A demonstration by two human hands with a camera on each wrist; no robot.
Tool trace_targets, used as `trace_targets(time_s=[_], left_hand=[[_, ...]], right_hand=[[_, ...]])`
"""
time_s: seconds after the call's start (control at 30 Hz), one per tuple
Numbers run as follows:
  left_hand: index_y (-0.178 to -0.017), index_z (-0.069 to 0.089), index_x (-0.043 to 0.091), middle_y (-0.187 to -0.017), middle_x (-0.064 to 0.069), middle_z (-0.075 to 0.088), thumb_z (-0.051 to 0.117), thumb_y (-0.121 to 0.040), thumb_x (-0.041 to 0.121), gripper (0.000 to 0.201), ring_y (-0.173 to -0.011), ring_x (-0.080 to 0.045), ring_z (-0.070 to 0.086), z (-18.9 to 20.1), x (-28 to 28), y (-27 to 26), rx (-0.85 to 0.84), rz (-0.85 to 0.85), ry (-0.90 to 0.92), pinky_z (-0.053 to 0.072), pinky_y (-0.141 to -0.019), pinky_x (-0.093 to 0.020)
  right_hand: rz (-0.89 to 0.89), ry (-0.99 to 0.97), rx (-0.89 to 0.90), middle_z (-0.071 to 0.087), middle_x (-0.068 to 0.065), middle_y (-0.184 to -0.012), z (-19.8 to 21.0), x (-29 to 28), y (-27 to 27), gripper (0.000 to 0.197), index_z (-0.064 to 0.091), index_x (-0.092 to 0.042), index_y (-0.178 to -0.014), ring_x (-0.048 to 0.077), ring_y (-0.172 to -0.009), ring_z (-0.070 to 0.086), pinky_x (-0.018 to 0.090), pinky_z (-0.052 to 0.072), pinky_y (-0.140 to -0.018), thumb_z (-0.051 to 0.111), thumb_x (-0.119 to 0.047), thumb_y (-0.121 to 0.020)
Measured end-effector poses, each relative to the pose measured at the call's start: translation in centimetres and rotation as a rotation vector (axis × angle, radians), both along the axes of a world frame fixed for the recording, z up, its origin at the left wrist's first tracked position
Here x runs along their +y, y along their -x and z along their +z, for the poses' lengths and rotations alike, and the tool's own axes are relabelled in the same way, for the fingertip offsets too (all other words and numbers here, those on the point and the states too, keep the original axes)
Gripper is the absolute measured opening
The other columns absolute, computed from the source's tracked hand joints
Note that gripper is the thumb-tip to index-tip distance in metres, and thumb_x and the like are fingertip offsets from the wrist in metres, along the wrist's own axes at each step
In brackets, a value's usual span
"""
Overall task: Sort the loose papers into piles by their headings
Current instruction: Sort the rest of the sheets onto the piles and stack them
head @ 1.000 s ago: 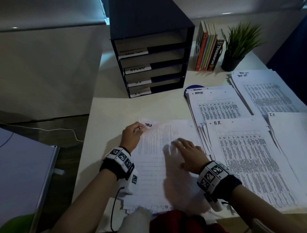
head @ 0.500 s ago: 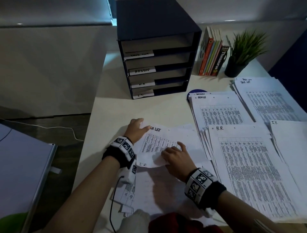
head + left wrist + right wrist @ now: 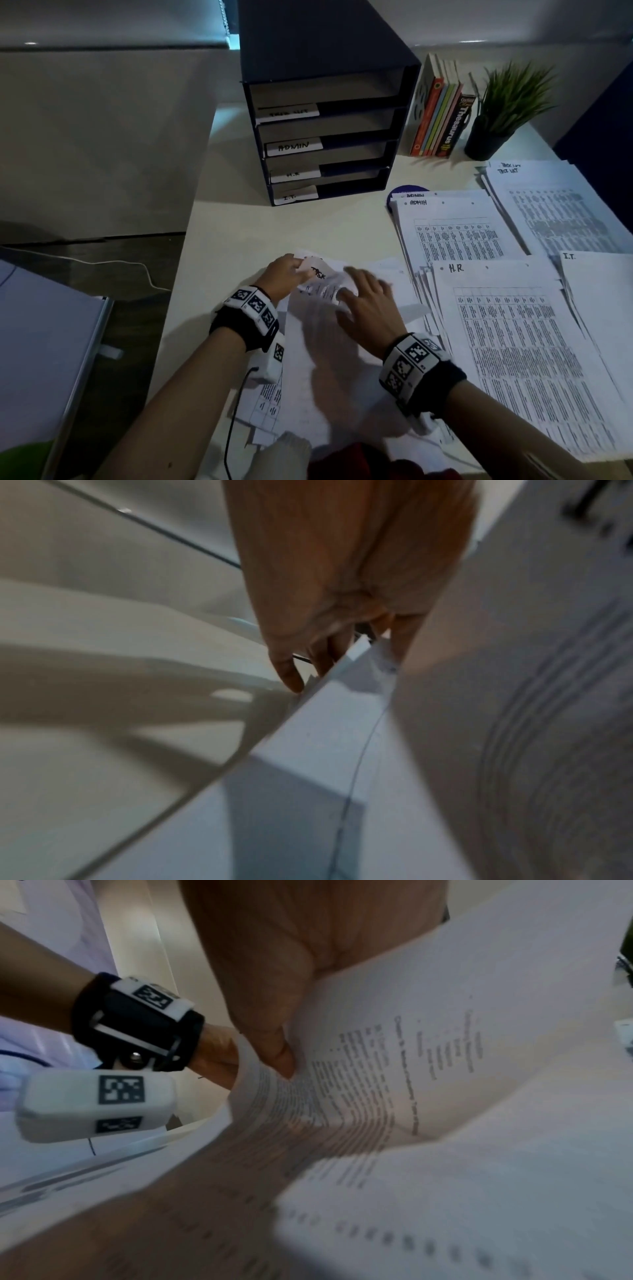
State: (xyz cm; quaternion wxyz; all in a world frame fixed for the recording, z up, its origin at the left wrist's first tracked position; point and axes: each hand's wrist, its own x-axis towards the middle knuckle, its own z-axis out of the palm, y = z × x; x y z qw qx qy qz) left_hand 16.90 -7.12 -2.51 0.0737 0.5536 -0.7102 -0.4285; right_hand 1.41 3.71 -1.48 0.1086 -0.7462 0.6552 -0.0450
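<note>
Curling upward, a sheet [image 3: 323,281] headed "TASK" is pinched at its top corner by the left hand [image 3: 282,275] and gripped by the right hand [image 3: 368,308], above the loose papers [image 3: 308,387] on the bench [image 3: 274,229].

Both forearms reach forward from lower frame, bare, each with a black band and white marker blocks at the wrist. Left hand [image 3: 282,275]: fingers curled, pinching a sheet's top corner; fingertips [image 3: 291,677] point down at the paper edge. Right hand [image 3: 368,308]: back up, fingers spread, blurred; thumb [image 3: 274,1053] pressed onto a curled page.
</note>
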Motion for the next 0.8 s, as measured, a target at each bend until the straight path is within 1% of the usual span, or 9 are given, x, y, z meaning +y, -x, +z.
trace_targets(time_s=[0.07,0.17,0.23,0.37,0.47,0.53,0.63,0.7,0.8], left_hand=[[-0.115,0.063,0.001,-0.148,-0.012,0.033,0.055,-0.091,0.026,0.036,-0.139,-0.022,0.024,0.8,0.3,-0.6,0.047,-0.046,-0.039,0.025,-0.096,-0.021],[-0.117,0.063,0.010,-0.153,0.002,0.024,0.056,-0.086,0.037,0.042,-0.143,-0.010,0.004,0.9,0.6,-1.4,0.122,-0.116,-0.096,0.007,-0.112,-0.031],[-0.121,0.060,0.015,-0.150,0.006,0.030,0.052,-0.088,0.042,0.044,-0.143,-0.006,0.008,0.9,0.9,-1.5,0.171,-0.067,-0.112,0.004,-0.117,-0.038],[-0.116,0.065,0.020,-0.129,0.008,0.054,0.035,-0.073,0.081,0.081,-0.122,-0.010,0.046,1.2,1.5,-1.6,0.348,0.153,-0.237,0.023,-0.109,-0.032],[-0.090,0.073,0.013,-0.098,0.006,0.068,0.033,-0.083,0.063,0.065,-0.099,-0.012,0.060,1.6,2.0,-1.7,0.396,0.179,-0.286,0.030,-0.098,-0.031],[-0.072,0.070,0.009,-0.069,0.004,0.068,0.046,-0.089,0.046,0.047,-0.072,-0.009,0.063,1.6,2.3,-1.6,0.417,0.212,-0.302,0.039,-0.089,-0.029],[-0.065,0.063,0.000,-0.037,0.009,0.052,0.046,-0.094,0.031,0.045,-0.040,0.001,0.048,1.4,2.7,-1.3,0.408,0.193,-0.358,0.041,-0.060,-0.011],[-0.063,0.061,0.000,-0.042,0.005,0.058,0.044,-0.096,0.027,0.045,-0.041,0.000,0.053,1.4,2.7,-1.3,0.453,0.222,-0.374,0.042,-0.056,-0.010],[-0.074,0.062,0.005,-0.076,-0.005,0.067,0.046,-0.095,0.018,0.029,-0.065,-0.014,0.062,0.6,1.8,-1.2,0.497,0.367,-0.268,0.050,-0.071,-0.023]], right_hand=[[-0.027,-0.001,0.038,0.056,0.016,-0.128,-0.1,-0.5,0.2,0.036,0.070,-0.018,-0.088,0.037,-0.117,0.054,0.060,0.042,-0.088,0.082,-0.032,-0.057],[0.043,-0.024,-0.033,0.061,0.011,-0.121,-0.2,-0.9,0.5,0.038,0.068,-0.012,-0.101,0.031,-0.116,0.056,0.061,0.028,-0.099,0.076,-0.028,-0.068],[0.135,-0.035,-0.088,0.065,0.006,-0.112,-0.3,-0.7,0.5,0.038,0.067,-0.011,-0.105,0.024,-0.108,0.059,0.055,0.026,-0.103,0.057,-0.038,-0.080],[0.107,-0.051,-0.339,0.067,0.000,-0.099,-0.6,-0.2,0.3,0.074,0.070,-0.014,-0.095,0.017,-0.096,0.058,0.039,0.026,-0.101,0.021,-0.067,-0.081],[-0.122,0.067,-0.644,0.067,0.006,-0.083,-0.7,-0.9,0.4,0.054,0.068,-0.006,-0.082,0.021,-0.077,0.060,0.041,0.044,-0.082,0.033,-0.046,-0.089],[-0.144,0.158,-0.640,0.064,0.009,-0.092,-0.7,-1.4,0.3,0.020,0.063,-0.003,-0.091,0.025,-0.078,0.061,0.039,0.048,-0.075,0.056,-0.021,-0.084],[-0.045,0.044,-0.534,0.048,0.011,-0.123,-0.9,-1.5,0.2,0.051,0.048,-0.005,-0.122,0.027,-0.084,0.060,0.036,0.047,-0.077,0.065,0.003,-0.075],[-0.004,-0.007,-0.487,0.048,0.010,-0.128,-1.3,-1.5,0.2,0.055,0.047,-0.008,-0.127,0.028,-0.087,0.061,0.038,0.047,-0.081,0.064,0.004,-0.076],[0.002,-0.017,-0.536,0.058,0.009,-0.120,-2.1,-1.1,0.3,0.044,0.053,-0.007,-0.121,0.030,-0.092,0.064,0.038,0.050,-0.081,0.058,0.005,-0.079]])
